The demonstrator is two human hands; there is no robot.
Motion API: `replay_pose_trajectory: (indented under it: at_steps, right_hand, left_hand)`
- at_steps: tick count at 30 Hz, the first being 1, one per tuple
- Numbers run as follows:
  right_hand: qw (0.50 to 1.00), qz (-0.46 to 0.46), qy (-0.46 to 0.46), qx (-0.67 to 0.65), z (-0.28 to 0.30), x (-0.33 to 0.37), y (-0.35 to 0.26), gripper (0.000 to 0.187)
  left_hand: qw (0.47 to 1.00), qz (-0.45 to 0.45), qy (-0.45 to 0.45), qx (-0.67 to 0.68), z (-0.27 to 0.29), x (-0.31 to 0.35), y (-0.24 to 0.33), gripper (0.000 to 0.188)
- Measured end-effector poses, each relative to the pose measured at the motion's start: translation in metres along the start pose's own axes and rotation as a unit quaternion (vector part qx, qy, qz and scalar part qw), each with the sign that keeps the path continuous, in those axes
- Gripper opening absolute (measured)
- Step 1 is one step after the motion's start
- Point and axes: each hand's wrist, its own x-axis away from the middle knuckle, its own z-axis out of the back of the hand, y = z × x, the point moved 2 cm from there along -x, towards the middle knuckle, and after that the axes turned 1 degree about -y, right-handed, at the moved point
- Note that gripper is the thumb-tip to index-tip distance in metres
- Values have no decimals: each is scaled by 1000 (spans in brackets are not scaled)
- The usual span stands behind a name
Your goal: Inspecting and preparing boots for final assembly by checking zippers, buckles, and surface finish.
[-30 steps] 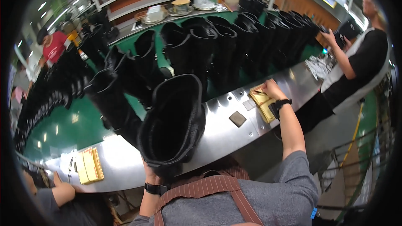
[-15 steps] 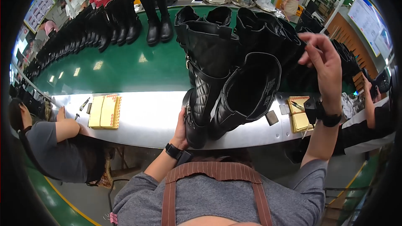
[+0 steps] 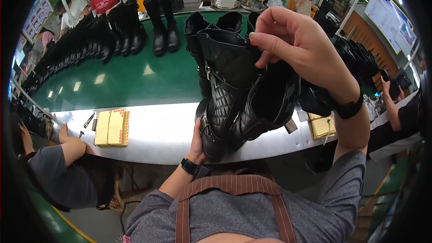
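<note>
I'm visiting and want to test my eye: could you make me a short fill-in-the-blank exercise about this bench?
The left hand holds a tall, quilted black ____ at its foot.
The right hand is raised ____ than the left.
The tabletop behind the metal edge is ____.
The striped apron is ____.
Missing words: boot; higher; green; brown.

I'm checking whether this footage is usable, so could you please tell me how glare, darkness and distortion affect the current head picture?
Head view: white glare washes out much of the metal strip, and bright reflections dot the green tabletop; head view: the tilted black boot's interior is mostly lost in darkness; head view: the fisheye bows straight edges, and the corners go black.
</note>
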Motion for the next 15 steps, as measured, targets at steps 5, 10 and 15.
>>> replay_pose_trajectory:
  at_steps: [5, 10, 15]
  right_hand:
    - [999, 13, 40, 26, 0, 6, 3, 20]
    - [977, 42, 40, 206, -16, 67, -26, 78]
    - [971, -83, -33, 222, -47, 100, -16, 100]
  left_hand:
    - [1000, 6, -1, -16, -1, -2, 0, 67]
    - [1000, -5, 14, 1, 16, 0, 4, 65]
    - [998, 45, -46, -26, 11, -6, -1, 66]
